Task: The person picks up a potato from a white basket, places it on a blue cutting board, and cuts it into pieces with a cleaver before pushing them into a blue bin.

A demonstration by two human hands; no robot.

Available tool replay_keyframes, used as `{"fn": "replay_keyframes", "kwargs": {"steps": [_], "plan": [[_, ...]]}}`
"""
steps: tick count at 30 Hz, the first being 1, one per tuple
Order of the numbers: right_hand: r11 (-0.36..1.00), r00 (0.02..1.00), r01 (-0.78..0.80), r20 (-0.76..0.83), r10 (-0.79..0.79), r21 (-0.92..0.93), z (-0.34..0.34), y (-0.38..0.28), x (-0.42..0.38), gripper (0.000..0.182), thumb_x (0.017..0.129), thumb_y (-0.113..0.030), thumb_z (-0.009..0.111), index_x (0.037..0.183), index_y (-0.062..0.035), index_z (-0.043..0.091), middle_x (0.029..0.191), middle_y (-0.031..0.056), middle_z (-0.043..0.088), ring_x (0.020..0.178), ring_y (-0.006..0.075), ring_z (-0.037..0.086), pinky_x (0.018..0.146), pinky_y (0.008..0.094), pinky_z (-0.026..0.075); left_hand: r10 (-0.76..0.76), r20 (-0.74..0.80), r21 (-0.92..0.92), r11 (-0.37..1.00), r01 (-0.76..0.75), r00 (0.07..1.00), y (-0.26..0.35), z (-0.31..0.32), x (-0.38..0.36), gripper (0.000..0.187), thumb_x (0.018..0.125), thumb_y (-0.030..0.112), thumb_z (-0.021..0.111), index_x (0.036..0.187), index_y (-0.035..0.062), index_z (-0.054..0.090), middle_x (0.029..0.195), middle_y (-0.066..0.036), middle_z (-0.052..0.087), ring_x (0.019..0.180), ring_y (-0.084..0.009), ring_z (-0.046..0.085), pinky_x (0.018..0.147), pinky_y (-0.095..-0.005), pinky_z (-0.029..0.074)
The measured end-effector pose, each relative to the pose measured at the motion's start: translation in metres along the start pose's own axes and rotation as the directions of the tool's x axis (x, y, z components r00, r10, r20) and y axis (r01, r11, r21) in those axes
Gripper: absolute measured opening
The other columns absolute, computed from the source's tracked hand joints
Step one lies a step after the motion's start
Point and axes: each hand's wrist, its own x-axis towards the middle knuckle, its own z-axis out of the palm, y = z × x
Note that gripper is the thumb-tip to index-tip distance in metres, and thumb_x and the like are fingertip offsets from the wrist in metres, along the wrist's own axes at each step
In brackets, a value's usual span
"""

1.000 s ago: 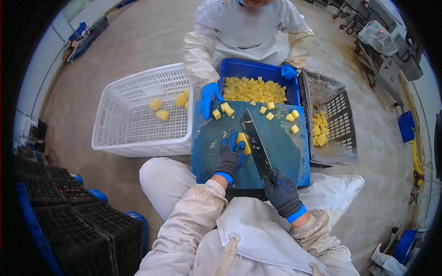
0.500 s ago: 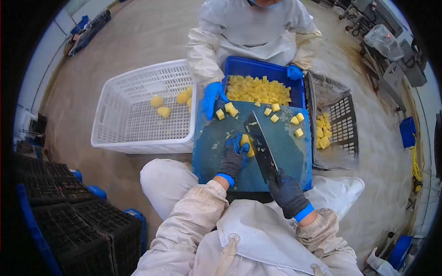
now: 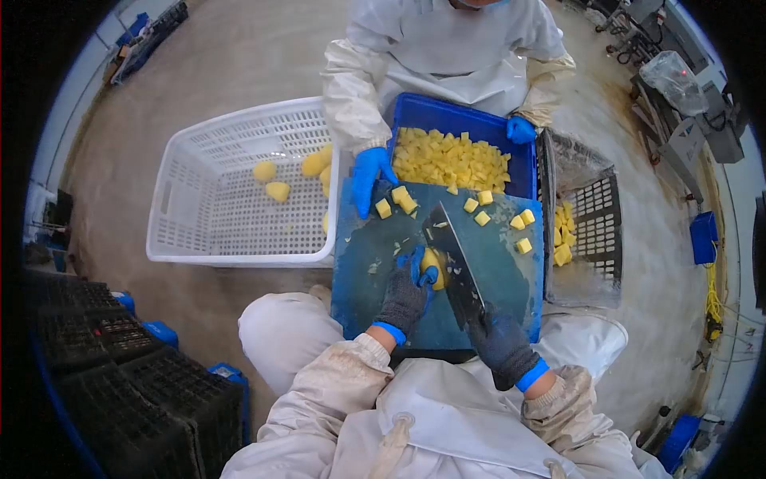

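Observation:
On the teal cutting board (image 3: pixel 363 291), my left hand (image 3: pixel 405 295), in a dark glove with blue fingertips, grips a peeled yellow potato (image 3: pixel 433 270). The gloved right hand (image 3: pixel 503 343) is closed around the handle of a cleaver (image 3: pixel 455 263). Its wide dark blade, with bits stuck to it, stands just right of the potato; whether it touches cannot be made out. Potato cubes (image 3: pixel 405 199) lie at the board's upper left, and more cubes (image 3: pixel 523 245) are at its upper right.
Opposite me, a person's blue-gloved hand (image 3: pixel 369 180) rests by the board. Their other hand (image 3: pixel 521 129) is on a blue bin (image 3: pixel 403 112) of potato cubes. A white crate (image 3: pixel 239 259) with whole potatoes stands left, a black crate (image 3: pixel 602 231) with pieces right.
The view has shifted slightly, so the board and bins sit a little lower. Both hands keep their holds, and the cleaver stays beside the potato.

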Motion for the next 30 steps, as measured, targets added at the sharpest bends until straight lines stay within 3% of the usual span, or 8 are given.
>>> {"fn": "replay_keyframes", "kwargs": {"steps": [10,16,19,21,22,23,25,30], "plan": [[1.0,1.0,-0.013,0.003,0.013,-0.017,0.0,-0.011,-0.009,0.03,0.085,-0.024,0.051,0.091,0.0051,0.056,0.07,0.0262,0.059,0.069,0.0417,0.059,0.064,0.0493,0.046,-0.056,0.005,-0.082,0.995,0.056,0.998,0.003,0.0,-0.005,0.052,0.088,0.028,0.055,0.131,0.004,0.039,0.123,-0.028,0.043,0.113,-0.0433,0.044,0.097,-0.0464,0.036],[0.998,0.999,0.036,-0.006,-0.037,-0.054,0.039,0.011,0.011,0.031,0.086,-0.023,0.049,0.094,0.0054,0.056,0.073,0.0266,0.06,0.07,0.0419,0.06,0.065,0.0497,0.046,0.043,-0.021,0.058,0.997,-0.042,0.999,-0.009,0.007,-0.008,0.051,0.089,0.032,0.055,0.129,0.0033,0.042,0.119,-0.023,0.046,0.105,-0.036,0.052,0.088,-0.0404,0.045],[0.991,0.997,-0.077,-0.031,0.074,-0.106,0.048,-0.003,0.029,0.031,0.085,-0.022,0.048,0.097,0.0056,0.055,0.076,0.0273,0.06,0.072,0.042,0.06,0.066,0.0501,0.047,0.019,-0.013,-0.076,0.997,-0.02,1.0,-0.009,0.002,0.005,0.05,0.09,0.03,0.053,0.13,0.0019,0.041,0.117,-0.022,0.046,0.1,-0.0325,0.054,0.08,-0.0374,0.05],[1.0,0.998,-0.001,-0.06,0.001,-0.001,0.057,0.002,0.018,0.032,0.085,-0.023,0.049,0.1,0.0045,0.055,0.078,0.0267,0.061,0.072,0.0414,0.06,0.067,0.0498,0.047,-0.161,0.091,-0.401,0.897,0.184,0.983,0.026,-0.015,-0.009,0.048,0.092,0.026,0.05,0.131,0.0006,0.039,0.117,-0.02,0.046,0.1,-0.0271,0.055,0.073,-0.0328,0.052],[0.989,0.997,-0.009,-0.081,-0.003,-0.146,0.061,-0.002,0.014,0.029,0.084,-0.023,0.05,0.097,0.0022,0.056,0.08,0.0248,0.062,0.071,0.0399,0.061,0.066,0.0486,0.048,-0.058,0.062,-0.152,0.986,0.067,0.996,0.013,-0.015,-0.009,0.047,0.093,0.023,0.048,0.133,0.0002,0.037,0.121,-0.017,0.044,0.1,-0.0225,0.055,0.069,-0.0298,0.053],[0.99,0.995,-0.003,-0.096,-0.011,-0.141,0.065,-0.002,0.011,0.029,0.084,-0.023,0.05,0.097,0.0022,0.056,0.08,0.0248,0.062,0.071,0.0399,0.061,0.066,0.0486,0.048,-0.044,0.057,-0.146,0.988,0.052,0.997,-0.001,-0.01,-0.008,0.047,0.093,0.023,0.048,0.133,0.0002,0.037,0.121,-0.017,0.044,0.1,-0.0225,0.055,0.069,-0.0298,0.053],[0.988,0.969,0.108,-0.211,-0.131,-0.114,0.073,0.0,0.001,0.037,0.086,-0.031,0.05,0.099,0.003,0.056,0.071,0.0226,0.061,0.064,0.037,0.061,0.059,0.0458,0.047,-0.122,0.03,-0.425,0.897,0.123,0.992,-0.019,-0.004,-0.018,0.049,0.089,0.024,0.055,0.13,0.0024,0.041,0.116,-0.018,0.047,0.088,-0.0236,0.059,0.063,-0.0297,0.053],[0.987,0.982,0.102,-0.143,-0.12,-0.123,0.076,0.0,-0.018,0.035,0.086,-0.031,0.05,0.098,0.0017,0.056,0.073,0.0215,0.061,0.066,0.0374,0.061,0.059,0.0469,0.047,-0.179,0.08,-0.444,0.874,0.196,0.98,-0.005,-0.017,-0.04,0.051,0.089,0.025,0.055,0.131,0.0014,0.039,0.117,-0.021,0.048,0.093,-0.0268,0.058,0.066,-0.0327,0.052]]}}
